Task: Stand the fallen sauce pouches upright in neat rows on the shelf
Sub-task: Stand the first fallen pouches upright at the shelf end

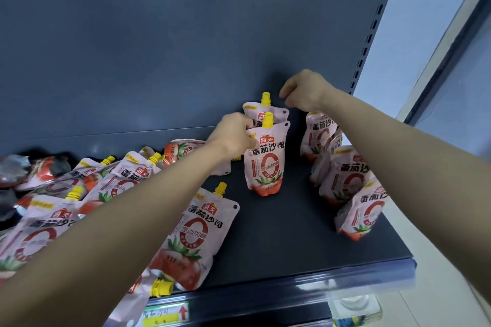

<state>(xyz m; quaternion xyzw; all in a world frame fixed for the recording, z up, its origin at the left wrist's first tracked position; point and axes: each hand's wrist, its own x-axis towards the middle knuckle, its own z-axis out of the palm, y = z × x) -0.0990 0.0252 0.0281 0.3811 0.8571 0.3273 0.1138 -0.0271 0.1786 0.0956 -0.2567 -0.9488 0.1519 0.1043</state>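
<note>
Head view: we look down on a dark shelf (292,233) with pink tomato sauce pouches.
Upright middle row: two pouches, a front pouch (266,159) and a back pouch (276,111) just behind it at 12 o'clock.
Upright right row: we count four pouches (345,175) at 3 o'clock, partly hidden by our right arm.
Fallen pouches: at least six lie flat from 7 to 10 o'clock; the nearest fallen pouch (196,236) lies at 7 o'clock; we cannot count the overlapping heap exactly.
Left hand (233,135): fingers closed on the front pouch's upper left edge.
Right hand (303,91): loosely curled above the back pouch; whether it touches, we cannot tell.
</note>
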